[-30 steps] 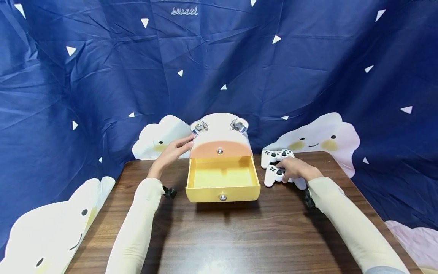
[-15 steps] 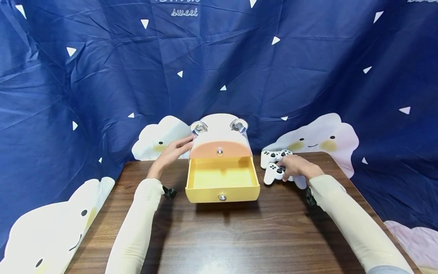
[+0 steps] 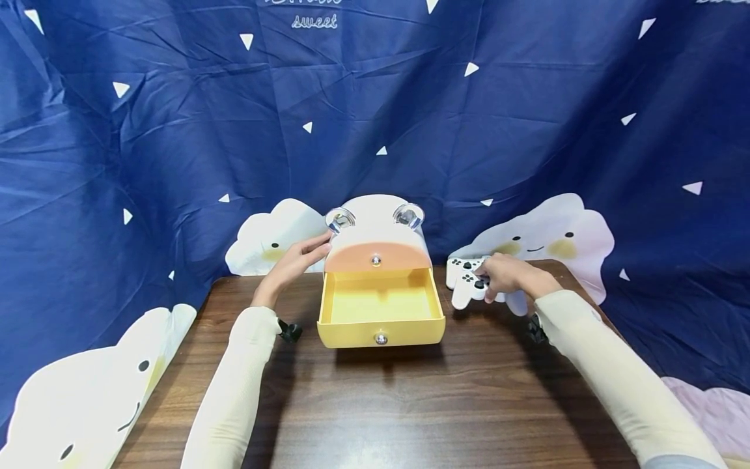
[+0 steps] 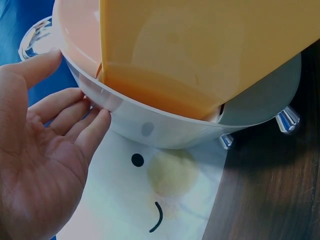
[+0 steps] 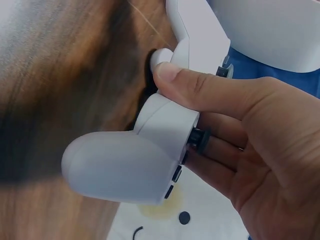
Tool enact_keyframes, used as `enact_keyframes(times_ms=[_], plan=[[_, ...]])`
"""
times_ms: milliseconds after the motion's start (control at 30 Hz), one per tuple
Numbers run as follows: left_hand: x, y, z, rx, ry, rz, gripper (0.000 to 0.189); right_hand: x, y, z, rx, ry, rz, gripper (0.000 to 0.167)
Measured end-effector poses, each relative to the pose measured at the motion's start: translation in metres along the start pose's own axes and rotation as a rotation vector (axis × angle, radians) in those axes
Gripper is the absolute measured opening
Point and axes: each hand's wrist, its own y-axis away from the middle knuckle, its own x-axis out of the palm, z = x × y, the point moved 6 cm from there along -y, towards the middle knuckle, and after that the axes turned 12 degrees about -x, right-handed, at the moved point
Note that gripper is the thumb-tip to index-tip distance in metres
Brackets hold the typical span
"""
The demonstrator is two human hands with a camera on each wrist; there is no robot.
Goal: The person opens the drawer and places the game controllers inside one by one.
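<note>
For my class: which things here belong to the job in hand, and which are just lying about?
Apparently part of the job:
Nearer white controller, held in the right hand
White cabinet, touched by the left hand
Yellow drawer, open

Lying about or background:
Farther white controller, not visibly gripped; role unclear
Wooden table
Blue backdrop
</note>
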Motion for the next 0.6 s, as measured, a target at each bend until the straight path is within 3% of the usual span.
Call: enact_keyframes(times_ms=[233,467,600], plan=[[0.0,0.0,0.0,-0.006,0.003,0.001,0.061,-0.023,0.003,0.007,-0.002,0.055,-0.024,0.052],[-0.001,-0.001,0.0,-0.009,0.015,0.009,0.06,-0.044,0.007,0.018,-0.021,0.032,-0.02,0.034],[0.0,0.001,0.0,-0.011,0.005,0.006,0.061,-0.055,0.008,0.023,-0.026,0.036,-0.02,0.035]])
